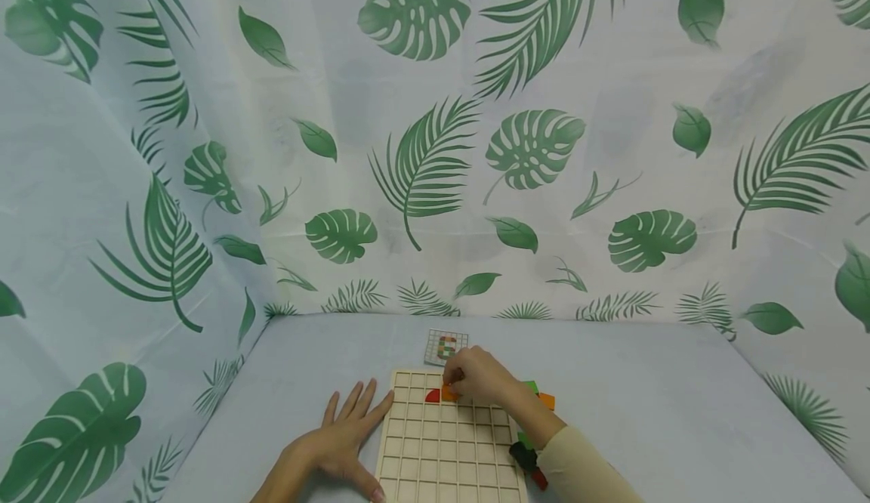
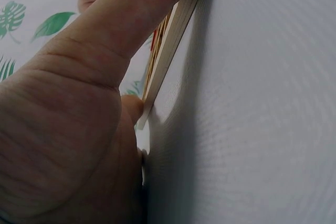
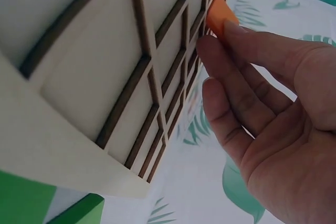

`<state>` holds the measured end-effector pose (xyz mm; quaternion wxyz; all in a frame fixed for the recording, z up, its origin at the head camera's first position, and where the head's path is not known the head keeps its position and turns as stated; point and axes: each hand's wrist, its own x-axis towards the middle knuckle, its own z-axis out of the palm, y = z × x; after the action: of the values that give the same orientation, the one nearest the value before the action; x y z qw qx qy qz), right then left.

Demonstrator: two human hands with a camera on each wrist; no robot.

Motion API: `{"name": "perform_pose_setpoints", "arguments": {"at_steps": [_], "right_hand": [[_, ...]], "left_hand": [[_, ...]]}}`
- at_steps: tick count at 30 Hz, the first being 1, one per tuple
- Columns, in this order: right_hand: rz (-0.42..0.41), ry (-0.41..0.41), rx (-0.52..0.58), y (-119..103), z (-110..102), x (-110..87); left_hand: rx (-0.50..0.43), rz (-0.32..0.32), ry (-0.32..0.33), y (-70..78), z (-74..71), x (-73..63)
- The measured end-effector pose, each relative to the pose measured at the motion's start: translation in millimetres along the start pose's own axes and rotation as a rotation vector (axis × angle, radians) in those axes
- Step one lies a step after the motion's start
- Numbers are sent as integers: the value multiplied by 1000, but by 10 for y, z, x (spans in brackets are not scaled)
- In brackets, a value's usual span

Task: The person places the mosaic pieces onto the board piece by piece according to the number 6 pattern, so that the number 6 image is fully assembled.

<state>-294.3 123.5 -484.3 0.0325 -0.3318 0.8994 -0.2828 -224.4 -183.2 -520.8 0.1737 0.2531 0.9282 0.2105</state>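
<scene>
At the bottom of the head view, the pale wooden grid board point(image 1: 421, 450) was cut off, and the right hand point(image 1: 479, 374) with its beige sleeve point(image 1: 578, 465) hid cells at its upper right and part of the loose coloured blocks point(image 1: 547, 401) beside it. Fingers covered much of the small orange block point(image 1: 448, 393), so its full outline could not be told. Its visible faces looked flat and plain; the grip pinched it over the board's top rows, at lower centre of the frame. Whether it touched a cell was unclear. Just left of it, a red round-edged block point(image 1: 433, 396) lay on the board. The left hand point(image 1: 343, 439) was spread wide, touching the board's left edge. Above, a small white gridded card point(image 1: 433, 346) bore a multicoloured pattern, its lower-right corner hidden.
</scene>
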Motion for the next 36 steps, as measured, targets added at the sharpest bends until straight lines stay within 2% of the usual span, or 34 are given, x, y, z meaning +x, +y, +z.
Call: {"name": "perform_pose_setpoints", "arguments": {"at_steps": [13, 26, 31, 36], "right_hand": [[-31, -19, -35, 24, 33, -46], [0, -48, -69, -1, 52, -63], [-11, -68, -70, -31, 31, -65], [-41, -65, -122, -51, 34, -66]], "left_hand": [[-5, -4, -3, 8, -8, -6], [-18, 7, -5, -9, -9, 7], [-16, 2, -9, -18, -8, 13], [-16, -2, -12, -23, -7, 16]]}}
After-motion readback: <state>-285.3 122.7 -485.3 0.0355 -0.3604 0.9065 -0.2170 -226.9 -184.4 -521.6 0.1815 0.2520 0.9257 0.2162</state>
